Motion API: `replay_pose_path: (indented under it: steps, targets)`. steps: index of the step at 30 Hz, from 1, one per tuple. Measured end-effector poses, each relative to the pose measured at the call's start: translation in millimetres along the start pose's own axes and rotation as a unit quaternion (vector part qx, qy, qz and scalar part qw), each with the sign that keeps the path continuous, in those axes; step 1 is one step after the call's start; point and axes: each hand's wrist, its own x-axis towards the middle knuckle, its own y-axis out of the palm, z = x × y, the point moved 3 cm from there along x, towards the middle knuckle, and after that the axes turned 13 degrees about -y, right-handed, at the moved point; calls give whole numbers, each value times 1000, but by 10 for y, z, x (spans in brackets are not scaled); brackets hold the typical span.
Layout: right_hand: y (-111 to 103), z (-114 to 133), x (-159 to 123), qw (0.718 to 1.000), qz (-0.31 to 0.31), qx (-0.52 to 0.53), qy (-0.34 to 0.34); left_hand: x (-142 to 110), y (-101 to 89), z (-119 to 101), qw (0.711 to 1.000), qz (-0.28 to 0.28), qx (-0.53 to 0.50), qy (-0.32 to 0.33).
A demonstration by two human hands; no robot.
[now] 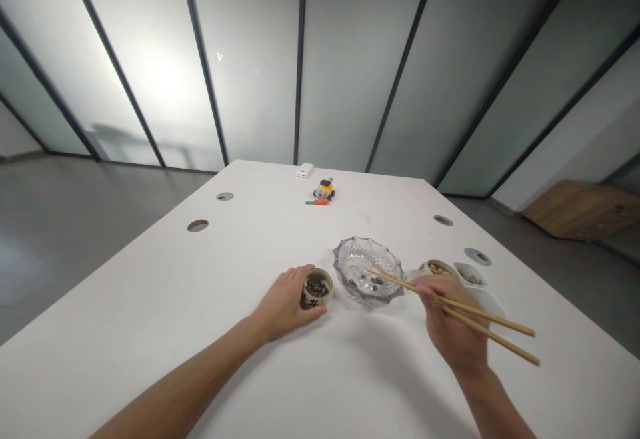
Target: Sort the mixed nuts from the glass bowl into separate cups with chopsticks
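My left hand (286, 303) wraps around a small tan cup (319, 288) of dark beans on the white table (210, 306). Just right of it stands a clear glass bowl (369, 269) with a few dark beans in it. My right hand (450, 322) is closed on a pair of wooden chopsticks (455, 307); their tips reach over the bowl's right side. Behind my right hand sits a second small cup (438, 268) holding pale beans, and beside it a white dish (471, 274).
At the table's far end lie a small yellow toy car (325, 189), an orange carrot-shaped piece (318, 202) and a white box (305, 170). Round cable holes (198, 226) dot both table sides. Frosted glass panels stand behind; a wooden cabinet (580, 209) is at the right.
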Motion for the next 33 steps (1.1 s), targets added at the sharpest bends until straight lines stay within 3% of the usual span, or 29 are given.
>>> replay_pose_path:
  steps: [6,15,21,28,33]
  targets:
    - [25,-242,-35,995,93,-37,-3,2,3,19,1000,-6,-5,10]
    - [75,-292,-104,991,130,-21,-5,4,-4,13,1000,-1,-4,10]
    - [62,-251,-64,993,117,-16,-31,1,-8,0,1000,6,-2,3]
    - [7,-262,-38,996,91,-16,-5,2,-9,0,1000,9,3,3]
    - [1,-182,2,999,-7,21,48,6,-2,-5,1000,8,10,-2]
